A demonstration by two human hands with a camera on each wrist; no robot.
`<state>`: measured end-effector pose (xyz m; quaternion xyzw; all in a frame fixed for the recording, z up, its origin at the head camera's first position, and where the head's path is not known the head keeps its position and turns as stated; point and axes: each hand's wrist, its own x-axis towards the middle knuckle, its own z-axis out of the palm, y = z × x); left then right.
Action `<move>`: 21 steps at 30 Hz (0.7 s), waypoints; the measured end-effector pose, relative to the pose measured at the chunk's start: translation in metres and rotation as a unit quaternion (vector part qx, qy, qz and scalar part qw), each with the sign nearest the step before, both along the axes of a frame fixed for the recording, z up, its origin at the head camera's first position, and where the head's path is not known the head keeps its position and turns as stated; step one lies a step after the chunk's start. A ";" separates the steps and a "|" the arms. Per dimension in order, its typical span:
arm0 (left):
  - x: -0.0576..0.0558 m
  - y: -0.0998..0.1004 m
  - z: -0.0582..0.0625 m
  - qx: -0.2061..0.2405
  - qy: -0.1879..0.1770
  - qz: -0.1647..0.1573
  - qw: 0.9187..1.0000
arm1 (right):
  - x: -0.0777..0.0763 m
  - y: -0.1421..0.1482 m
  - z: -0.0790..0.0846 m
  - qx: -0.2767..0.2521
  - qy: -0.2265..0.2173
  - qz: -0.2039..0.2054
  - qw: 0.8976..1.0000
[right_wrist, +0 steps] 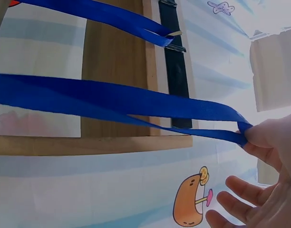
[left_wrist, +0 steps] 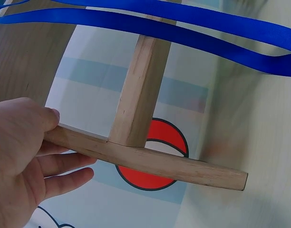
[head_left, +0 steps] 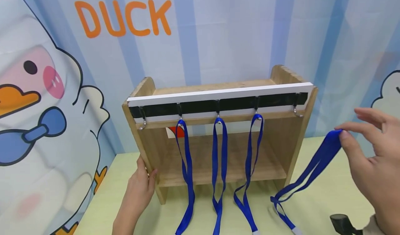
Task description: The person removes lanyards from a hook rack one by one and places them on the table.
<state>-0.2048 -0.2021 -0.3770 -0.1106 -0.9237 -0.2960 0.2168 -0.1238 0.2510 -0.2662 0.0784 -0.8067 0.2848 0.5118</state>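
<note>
Pinches with the right hand (head_left: pixel 372 151) the upper end of a blue lanyard (head_left: pixel 328 148), apart from the wooden rack (head_left: pixel 281 141) and to the right of it, and with the left hand (head_left: pixel 141 182) holds the left side panel (head_left: pixel 150 141) of this rack. On the rack's front, along a black strip (head_left: pixel 200 107), five metal hooks (head_left: pixel 297 112), carrying on the three middle ones three other lanyards (head_left: pixel 224 144), one on each. Under the rack, a pale green table (head_left: pixel 328 193); behind, a blue-striped curtain (head_left: pixel 234 37) with the orange word DUCK (head_left: pixel 153 17).

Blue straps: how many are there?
4: one blue strap hangs on the second hook from the left, one on the third, one on the fourth, and the right hand pinches one.
</note>
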 end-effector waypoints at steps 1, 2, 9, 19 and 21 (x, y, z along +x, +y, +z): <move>0.000 0.000 0.000 -0.001 -0.001 0.001 1.000 | 0.001 0.001 -0.001 -0.006 0.004 0.002 1.000; 0.000 0.000 -0.001 -0.002 -0.002 0.002 1.000 | 0.002 0.002 -0.002 -0.013 0.007 0.005 1.000; 0.000 -0.001 -0.004 -0.009 0.016 0.003 1.000 | 0.004 0.012 -0.012 -0.039 0.045 0.024 0.998; -0.002 -0.001 -0.003 0.000 -0.009 0.003 1.000 | -0.002 0.025 -0.034 -0.086 0.040 0.139 0.986; -0.002 -0.001 -0.002 0.003 -0.006 0.002 1.000 | -0.003 0.025 -0.036 -0.089 0.027 0.155 0.984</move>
